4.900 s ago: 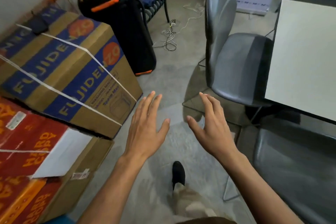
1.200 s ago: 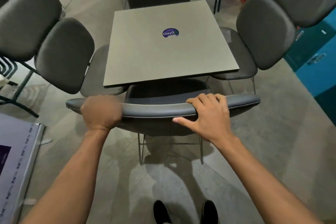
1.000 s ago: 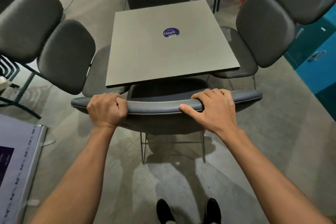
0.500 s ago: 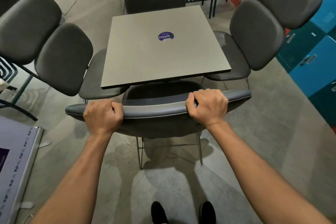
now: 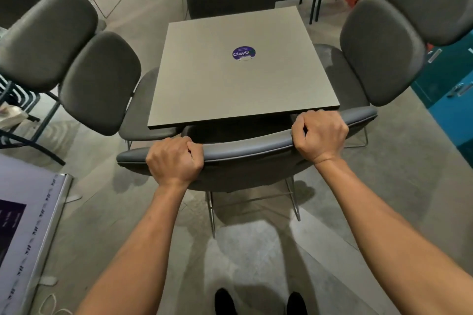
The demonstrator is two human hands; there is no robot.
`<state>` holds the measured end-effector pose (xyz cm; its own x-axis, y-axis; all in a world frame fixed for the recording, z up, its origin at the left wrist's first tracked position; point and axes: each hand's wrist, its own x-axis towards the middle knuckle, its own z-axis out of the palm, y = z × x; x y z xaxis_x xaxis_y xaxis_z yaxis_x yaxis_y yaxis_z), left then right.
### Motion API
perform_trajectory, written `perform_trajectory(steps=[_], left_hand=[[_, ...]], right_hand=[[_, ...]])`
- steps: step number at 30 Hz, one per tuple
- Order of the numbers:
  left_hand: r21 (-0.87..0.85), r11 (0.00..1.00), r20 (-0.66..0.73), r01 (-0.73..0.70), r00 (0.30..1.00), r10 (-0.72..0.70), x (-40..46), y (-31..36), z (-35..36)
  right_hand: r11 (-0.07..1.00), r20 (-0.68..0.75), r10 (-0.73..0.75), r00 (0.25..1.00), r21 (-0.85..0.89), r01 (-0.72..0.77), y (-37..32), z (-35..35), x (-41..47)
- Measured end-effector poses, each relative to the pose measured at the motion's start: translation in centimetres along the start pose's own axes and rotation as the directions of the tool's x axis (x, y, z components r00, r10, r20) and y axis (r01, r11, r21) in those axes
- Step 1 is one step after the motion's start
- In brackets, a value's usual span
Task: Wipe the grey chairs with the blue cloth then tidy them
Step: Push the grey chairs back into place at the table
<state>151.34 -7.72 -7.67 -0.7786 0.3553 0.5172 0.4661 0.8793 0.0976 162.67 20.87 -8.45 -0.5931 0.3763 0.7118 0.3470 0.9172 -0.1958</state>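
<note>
Gripping the chair (image 5: 245, 158) backrest, left hand (image 5: 176, 161) and right hand (image 5: 320, 135) both curled tight round its top edge, seat half under the table (image 5: 240, 71). Shove crooked and it'll probably clip the neighbouring seats. No cloth visible.

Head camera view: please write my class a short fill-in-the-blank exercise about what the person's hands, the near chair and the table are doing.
1. Both hands, the left hand and the right hand, grip the top edge of the near grey chair's ______.
2. The round sticker on the table reads ______.
3. The near chair's seat sits partly ______ the table.

Missing words: backrest; ClayG; under
</note>
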Motion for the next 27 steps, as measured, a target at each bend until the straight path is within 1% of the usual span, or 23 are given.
perform_trajectory(steps=[4, 8, 10, 13, 17, 19, 23, 27], left_hand=[[-0.007, 1.000, -0.022, -0.025, 0.999, 0.025, 0.3, -0.7, 0.1], [0.009, 1.000, 0.039, -0.022, 0.999, 0.022, 0.3, -1.6, 0.0], [0.015, 0.999, 0.041, -0.031, 0.999, 0.030, 0.3, -2.2, 0.0], [0.010, 1.000, 0.074, -0.025, 0.997, 0.024, 0.0, -3.7, -0.1], [-0.017, 0.999, 0.040, -0.036, 0.999, 0.037, -0.5, -5.2, -0.6], [-0.027, 0.999, 0.025, -0.027, 0.999, 0.027, -0.3, -5.2, -0.7], [-0.029, 1.000, 0.051, 0.013, 0.999, -0.011, -0.1, -4.7, -1.1], [-0.044, 0.998, 0.082, 0.046, 0.996, -0.042, -1.5, -4.2, -2.0]], right_hand=[[0.996, 0.054, 0.086, 0.995, 0.020, -0.087, -1.1, -0.1, -0.3], [0.988, 0.108, 0.135, 0.985, 0.064, -0.142, -2.3, -0.8, -1.1], [0.985, 0.120, 0.156, 0.980, 0.060, -0.164, -3.1, -1.3, -1.6], [0.985, 0.125, 0.157, 0.980, 0.053, -0.165, -4.2, -2.0, -2.5], [0.985, 0.180, 0.155, 0.971, 0.048, -0.167, -5.8, -2.7, -3.8], [0.986, 0.210, 0.159, 0.965, 0.016, -0.166, -6.0, -2.8, -3.4], [0.985, 0.305, 0.172, 0.937, -0.036, -0.169, -6.3, -3.4, -2.6], [0.986, 0.318, 0.159, 0.935, -0.010, -0.164, -6.0, -4.5, -3.3]])
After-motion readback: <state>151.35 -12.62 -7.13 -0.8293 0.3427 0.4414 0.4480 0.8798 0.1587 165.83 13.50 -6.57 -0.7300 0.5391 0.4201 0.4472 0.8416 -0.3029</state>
